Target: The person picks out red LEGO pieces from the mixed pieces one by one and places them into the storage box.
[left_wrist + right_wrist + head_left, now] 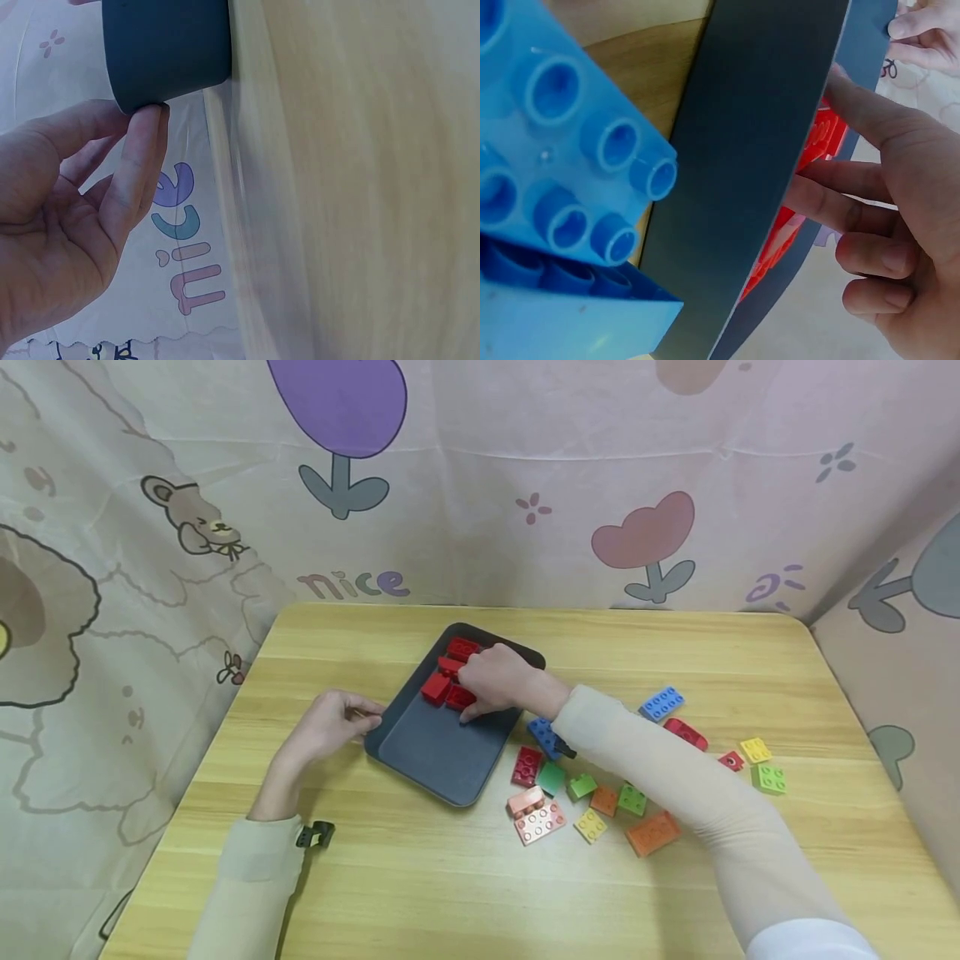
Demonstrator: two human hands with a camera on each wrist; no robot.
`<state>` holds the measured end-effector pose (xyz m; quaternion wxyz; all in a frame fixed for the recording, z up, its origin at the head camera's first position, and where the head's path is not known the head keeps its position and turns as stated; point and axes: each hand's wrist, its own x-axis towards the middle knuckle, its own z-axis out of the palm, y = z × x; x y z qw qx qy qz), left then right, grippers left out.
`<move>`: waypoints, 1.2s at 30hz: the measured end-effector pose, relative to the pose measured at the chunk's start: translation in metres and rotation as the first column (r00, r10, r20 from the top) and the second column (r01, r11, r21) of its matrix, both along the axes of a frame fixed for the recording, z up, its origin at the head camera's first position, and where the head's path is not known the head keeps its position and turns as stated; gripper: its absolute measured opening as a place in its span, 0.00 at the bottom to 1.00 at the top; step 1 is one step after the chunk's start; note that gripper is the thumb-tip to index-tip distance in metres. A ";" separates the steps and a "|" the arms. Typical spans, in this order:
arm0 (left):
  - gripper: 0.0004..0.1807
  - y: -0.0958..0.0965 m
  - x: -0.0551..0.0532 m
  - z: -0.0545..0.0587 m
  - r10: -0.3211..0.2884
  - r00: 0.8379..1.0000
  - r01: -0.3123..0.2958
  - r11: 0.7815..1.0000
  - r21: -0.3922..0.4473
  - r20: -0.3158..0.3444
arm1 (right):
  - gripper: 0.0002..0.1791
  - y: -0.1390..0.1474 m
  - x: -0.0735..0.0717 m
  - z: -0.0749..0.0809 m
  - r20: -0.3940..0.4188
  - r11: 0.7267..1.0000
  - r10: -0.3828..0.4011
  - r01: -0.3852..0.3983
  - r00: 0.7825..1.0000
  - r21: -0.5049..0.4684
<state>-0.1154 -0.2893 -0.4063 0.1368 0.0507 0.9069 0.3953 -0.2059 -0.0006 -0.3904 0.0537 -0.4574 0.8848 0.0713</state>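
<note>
A dark tray (435, 752) lies at a slant on the table with several red bricks (436, 688) in its far half. My left hand (330, 727) is at the tray's left corner, thumb and fingers pinching its wall (169, 52). Inside the tray, my right hand (498, 679) holds a red brick (823, 135) between thumb and fingers, low among the others. Part of that brick is hidden by the hand and the tray wall. Close to the right wrist, blue bricks (570, 142) lie just outside the tray.
Right of the tray are loose bricks: a dark red one (527, 767), a green one (551, 778), pink ones (540, 822), a yellow one (590, 826) and an orange one (652, 833). Beyond the right forearm lies another blue brick (662, 703). A printed curtain (480, 552) hangs behind the table.
</note>
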 end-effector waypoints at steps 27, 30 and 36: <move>0.13 0.000 0.000 0.000 -0.002 1.000 0.002 1.000 0.000 0.005 | 0.44 0.042 0.029 0.034 -0.041 0.997 0.034 -0.037 0.999 -0.061; 0.13 0.001 0.000 0.000 -0.005 1.000 0.005 1.000 -0.001 0.007 | 0.46 0.048 0.034 0.038 -0.057 0.997 0.035 -0.039 0.998 -0.068; 0.13 0.000 0.001 0.001 -0.002 1.000 0.002 1.000 -0.001 0.009 | 0.49 0.060 0.044 0.048 -0.020 0.995 0.012 -0.014 1.000 -0.099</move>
